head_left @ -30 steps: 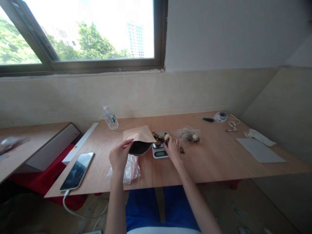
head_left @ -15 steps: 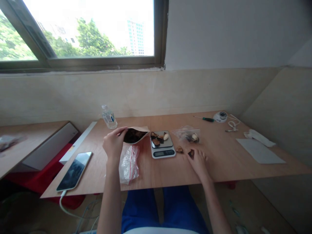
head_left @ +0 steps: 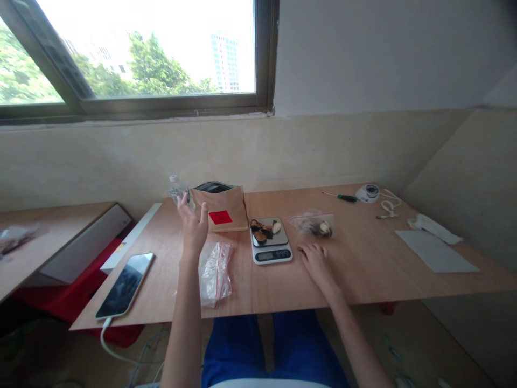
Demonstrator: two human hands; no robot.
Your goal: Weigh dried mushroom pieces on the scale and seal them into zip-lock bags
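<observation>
— What's the bench (head_left: 363,269) made of?
— Wood, smooth and matt. The pouch (head_left: 221,211) is matt brown paper with a glossy red sticker (head_left: 220,217).
— And the bags?
— Clear, crinkled, shiny plastic, both the bag (head_left: 215,272) by the phone (head_left: 125,283) and the far bag (head_left: 313,222). The scale (head_left: 270,241) has a brushed metal top; the phone's glass is glossy.

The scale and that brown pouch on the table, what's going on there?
A seated person works at a wooden table. The left hand is open, just beside an upright brown paper pouch with a red label. The right hand rests flat on the table next to a small digital scale that carries a few dried pieces. A clear zip bag lies near the left wrist; another sits behind the right hand.
</observation>
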